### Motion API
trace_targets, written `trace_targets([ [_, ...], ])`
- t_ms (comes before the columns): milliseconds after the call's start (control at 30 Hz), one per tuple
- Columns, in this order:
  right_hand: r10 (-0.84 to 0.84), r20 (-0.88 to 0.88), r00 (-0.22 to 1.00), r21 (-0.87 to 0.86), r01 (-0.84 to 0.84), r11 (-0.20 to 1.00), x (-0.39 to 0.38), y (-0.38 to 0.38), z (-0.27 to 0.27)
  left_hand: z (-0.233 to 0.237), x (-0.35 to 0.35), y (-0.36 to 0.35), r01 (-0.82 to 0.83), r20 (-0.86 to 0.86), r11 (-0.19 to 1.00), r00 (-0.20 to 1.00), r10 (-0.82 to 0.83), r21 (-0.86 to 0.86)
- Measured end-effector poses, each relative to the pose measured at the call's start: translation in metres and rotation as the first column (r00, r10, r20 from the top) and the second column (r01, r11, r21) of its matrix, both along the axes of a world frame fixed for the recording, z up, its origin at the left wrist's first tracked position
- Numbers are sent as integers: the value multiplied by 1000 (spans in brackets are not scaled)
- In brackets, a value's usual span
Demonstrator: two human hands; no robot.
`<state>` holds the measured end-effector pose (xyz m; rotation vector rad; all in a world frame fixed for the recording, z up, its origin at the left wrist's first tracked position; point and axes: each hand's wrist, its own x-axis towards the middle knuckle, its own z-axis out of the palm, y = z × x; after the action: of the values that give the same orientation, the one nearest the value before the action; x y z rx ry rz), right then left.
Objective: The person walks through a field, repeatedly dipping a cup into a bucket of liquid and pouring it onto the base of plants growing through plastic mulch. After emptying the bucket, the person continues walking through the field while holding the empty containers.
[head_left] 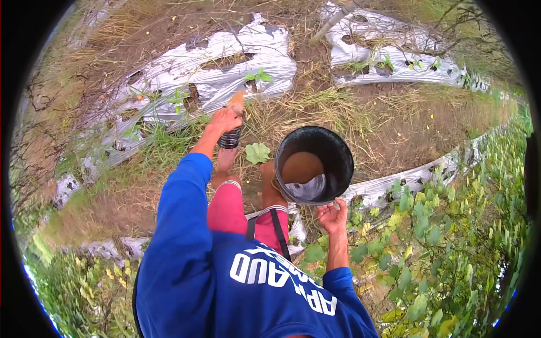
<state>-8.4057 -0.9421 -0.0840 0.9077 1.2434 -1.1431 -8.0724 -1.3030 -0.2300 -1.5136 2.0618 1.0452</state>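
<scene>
My left hand [226, 119] is wrapped around a dark, ribbed plastic container [230, 138]. Brown water [236, 100] spills from its far end toward the edge of the silver plastic mulch. Just beyond, a small green seedling [260, 75] grows from a hole in the sheet. On my right, a black bucket [345, 163] is tilted so its inside shows, with muddy brown water [302, 167] in it. My right hand [332, 215] grips the bucket at its near rim, fingers bent; part of the grip is hidden.
Silver mulch strips [383, 48] with planting holes run across the ground ahead. Dry grass [321, 110] lies between the rows. A wooden stick [336, 21] stands at the top. Leafy plants [422, 242] crowd the right side. A broad leaf [257, 152] is near my feet.
</scene>
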Motion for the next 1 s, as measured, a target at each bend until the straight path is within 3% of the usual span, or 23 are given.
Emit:
trace_targets([
  [200,-34,23,999,54,32,998,-65,23,-7,32,-35,17,-61,62,998,996,63,-27],
  [333,-71,7,997,55,71,996,-109,37,-14,52,-54,58,-252,-138,946,964,227,-204],
  [367,-104,13,995,51,103,993,-121,42,-13,61,-64,68,-237,-142,948,967,211,-211],
  [433,-149,14,989,37,148,988,-147,50,-14,73,-87,81,-361,-159,909,930,333,-208],
  [600,-228,2,974,30,228,973,-202,72,-6,79,-159,95,-292,-228,934,942,244,-207],
  [700,-275,-21,961,3,275,961,-234,77,2,91,-230,84,-106,-132,991,987,95,-76],
  [733,-297,-30,954,4,297,955,-247,78,2,81,-250,83,-63,-203,993,978,42,-97],
  [800,-326,-15,945,-18,326,945,-272,74,4,74,-304,71,74,-178,996,980,-83,-56],
  [900,-365,-46,930,-65,361,930,-315,71,-1,77,-396,48,181,-183,983,967,-178,0],
  [1000,-393,-8,920,-43,392,919,-360,73,-19,47,-488,19,278,-149,960,950,-274,8],
])
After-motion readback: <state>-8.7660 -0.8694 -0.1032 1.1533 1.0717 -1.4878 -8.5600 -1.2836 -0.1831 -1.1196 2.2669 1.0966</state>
